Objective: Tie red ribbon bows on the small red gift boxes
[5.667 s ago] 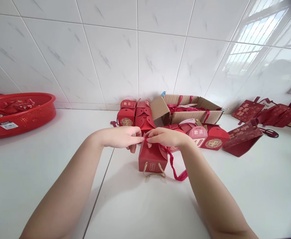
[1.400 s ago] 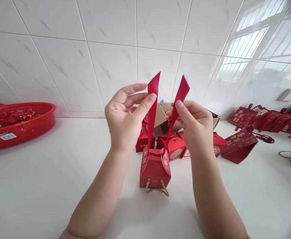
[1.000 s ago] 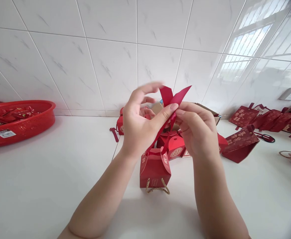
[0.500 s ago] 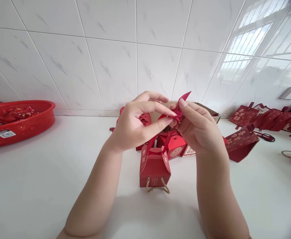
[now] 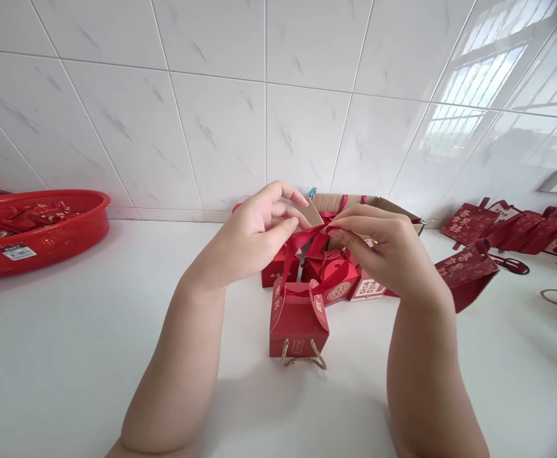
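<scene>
A red ribbon point(image 5: 302, 239) runs up from the small dark red gift box point(image 5: 298, 321), which stands upright on the white table with a twisted rope handle at its front. My left hand point(image 5: 259, 238) is closed at the ribbon's left side, its thumb and fingers curled around it. Across from it, my right hand point(image 5: 383, 245) pinches the ribbon between thumb and fingertips. Both hands are above and behind the box. The part of the ribbon inside the fingers is hidden.
Behind the hands are several red gift boxes point(image 5: 339, 291) and an open cardboard box point(image 5: 393, 207). A red plastic basket point(image 5: 81, 226) stands at left. To the right lie red paper bags point(image 5: 469, 270) and scissors point(image 5: 514, 264). A tiled wall point(image 5: 221, 127) closes off the back.
My hands have moved apart, the right one outward and slightly lower. The ribbon, earlier bunched between the fingertips, now stretches between them. A hand at the far right edge has left view.
</scene>
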A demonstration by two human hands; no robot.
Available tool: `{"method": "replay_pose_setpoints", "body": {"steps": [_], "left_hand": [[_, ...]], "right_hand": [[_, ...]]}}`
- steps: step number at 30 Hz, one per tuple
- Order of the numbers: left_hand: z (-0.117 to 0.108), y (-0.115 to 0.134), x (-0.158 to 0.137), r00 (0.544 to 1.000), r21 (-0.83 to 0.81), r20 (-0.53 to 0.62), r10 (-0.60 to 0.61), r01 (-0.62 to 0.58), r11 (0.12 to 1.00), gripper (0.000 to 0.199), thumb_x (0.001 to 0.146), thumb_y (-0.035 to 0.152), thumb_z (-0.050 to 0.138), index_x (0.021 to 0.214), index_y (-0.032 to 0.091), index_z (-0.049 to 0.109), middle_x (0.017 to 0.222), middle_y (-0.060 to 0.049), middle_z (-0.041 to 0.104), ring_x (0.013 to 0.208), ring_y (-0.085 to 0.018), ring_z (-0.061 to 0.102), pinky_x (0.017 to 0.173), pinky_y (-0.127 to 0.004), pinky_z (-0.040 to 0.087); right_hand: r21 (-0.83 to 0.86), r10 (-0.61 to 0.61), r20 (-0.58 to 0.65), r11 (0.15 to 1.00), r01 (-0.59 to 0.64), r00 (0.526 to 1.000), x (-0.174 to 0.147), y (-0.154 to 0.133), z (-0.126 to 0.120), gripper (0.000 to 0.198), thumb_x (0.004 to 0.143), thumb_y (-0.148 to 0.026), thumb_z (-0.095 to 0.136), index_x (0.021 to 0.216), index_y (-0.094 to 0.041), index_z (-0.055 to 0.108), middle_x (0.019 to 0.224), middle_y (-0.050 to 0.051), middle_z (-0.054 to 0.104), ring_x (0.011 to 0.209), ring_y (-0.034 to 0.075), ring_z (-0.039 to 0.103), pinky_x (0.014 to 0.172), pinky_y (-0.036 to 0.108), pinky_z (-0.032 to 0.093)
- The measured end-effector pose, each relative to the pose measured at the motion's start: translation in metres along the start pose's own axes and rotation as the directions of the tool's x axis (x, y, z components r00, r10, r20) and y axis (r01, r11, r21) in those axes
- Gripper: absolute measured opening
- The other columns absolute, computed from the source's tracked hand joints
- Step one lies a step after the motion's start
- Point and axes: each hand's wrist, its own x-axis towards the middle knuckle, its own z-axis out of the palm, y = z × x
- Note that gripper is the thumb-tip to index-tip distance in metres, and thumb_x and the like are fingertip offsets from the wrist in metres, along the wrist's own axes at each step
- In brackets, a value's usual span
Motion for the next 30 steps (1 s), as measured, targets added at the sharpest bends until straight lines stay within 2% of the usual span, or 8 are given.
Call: {"method": "replay_pose_setpoints", "body": {"steps": [5, 9, 12, 15, 21, 26, 28, 30], "left_hand": [[0.004, -0.012, 0.004, 0.998, -0.066, 0.064, -0.027, 0.031, 0.997, 0.034, 0.081, 0.008, 0.056, 0.107, 0.029, 0.060, 0.101, -0.004, 0.070, 0.071, -0.016, 0.069, 0.055, -0.027, 0.056], [0.007, -0.014, 0.007, 0.994, -0.042, 0.106, -0.016, 0.020, 0.999, 0.032, 0.079, 0.008, 0.057, 0.105, 0.026, 0.061, 0.098, -0.005, 0.070, 0.079, -0.019, 0.070, 0.060, -0.029, 0.058], [0.008, -0.009, 0.006, 1.000, -0.032, 0.004, -0.009, 0.009, 0.999, 0.023, 0.080, 0.014, 0.060, 0.101, 0.024, 0.061, 0.089, -0.004, 0.071, 0.075, -0.019, 0.070, 0.056, -0.028, 0.057], [0.007, -0.004, 0.005, 0.990, -0.031, -0.139, 0.034, -0.039, 0.999, 0.027, 0.077, 0.016, 0.064, 0.103, 0.024, 0.060, 0.080, -0.002, 0.070, 0.070, -0.018, 0.069, 0.054, -0.027, 0.054], [-0.008, -0.002, 0.001, 0.976, 0.036, -0.199, 0.089, -0.084, 0.996, 0.034, 0.073, 0.013, 0.064, 0.105, 0.023, 0.059, 0.070, 0.000, 0.065, 0.063, -0.016, 0.066, 0.055, -0.026, 0.051], [-0.041, -0.015, -0.017, 0.990, 0.135, -0.141, 0.012, 0.007, 0.991, 0.032, 0.072, 0.020, 0.066, 0.103, 0.024, 0.059, 0.065, 0.001, 0.064, 0.059, -0.016, 0.062, 0.051, -0.025, 0.046], [-0.060, -0.032, -0.029, 0.992, 0.164, -0.117, -0.051, 0.070, 0.984, 0.031, 0.071, 0.026, 0.068, 0.100, 0.025, 0.059, 0.064, 0.001, 0.065, 0.058, -0.017, 0.061, 0.049, -0.026, 0.044], [-0.080, -0.057, -0.043, 0.979, 0.218, -0.128, -0.157, 0.182, 0.959, 0.032, 0.070, 0.030, 0.068, 0.101, 0.028, 0.057, 0.061, 0.003, 0.064, 0.056, -0.017, 0.058, 0.048, -0.026, 0.040]], "right_hand": [[-0.057, -0.112, -0.121, 0.993, 0.106, 0.986, 0.004, 0.004, 0.012, 0.021, 0.088, -0.016, 0.054, 0.091, -0.024, 0.072, 0.090, 0.004, 0.068, 0.081, 0.018, 0.060, 0.071, 0.033, 0.049], [-0.001, -0.071, -0.131, 0.997, 0.072, 0.989, 0.005, 0.004, 0.013, 0.020, 0.089, -0.018, 0.053, 0.091, -0.025, 0.073, 0.090, 0.004, 0.068, 0.081, 0.018, 0.061, 0.072, 0.033, 0.050], [0.133, 0.014, -0.122, 0.991, 0.003, 0.992, 0.004, 0.003, 0.012, 0.016, 0.087, -0.025, 0.057, 0.083, -0.024, 0.073, 0.090, 0.004, 0.069, 0.083, 0.018, 0.062, 0.074, 0.033, 0.051], [0.307, 0.160, -0.170, 0.946, -0.102, 0.973, 0.004, 0.003, 0.013, 0.015, 0.085, -0.032, 0.062, 0.078, -0.023, 0.072, 0.093, 0.004, 0.068, 0.093, 0.020, 0.062, 0.078, 0.034, 0.052], [0.543, 0.492, -0.155, 0.767, -0.342, 0.857, -0.003, 0.013, 0.018, 0.025, 0.080, -0.045, 0.065, 0.078, -0.021, 0.072, 0.080, 0.003, 0.068, 0.080, 0.017, 0.063, 0.072, 0.031, 0.050], [0.449, 0.594, -0.104, 0.744, -0.495, 0.798, -0.028, 0.020, 0.006, 0.030, 0.079, -0.044, 0.065, 0.067, -0.017, 0.067, 0.066, 0.002, 0.063, 0.066, 0.013, 0.055, 0.062, 0.024, 0.043], [0.341, 0.625, -0.103, 0.753, -0.563, 0.774, -0.048, 0.024, -0.003, 0.033, 0.078, -0.045, 0.064, 0.062, -0.017, 0.063, 0.060, 0.000, 0.058, 0.058, 0.011, 0.049, 0.053, 0.023, 0.038], [0.190, 0.678, -0.140, 0.734, -0.652, 0.722, -0.077, 0.031, -0.013, 0.034, 0.076, -0.046, 0.063, 0.058, -0.017, 0.057, 0.051, -0.002, 0.048, 0.048, 0.010, 0.039, 0.044, 0.023, 0.028]]}}
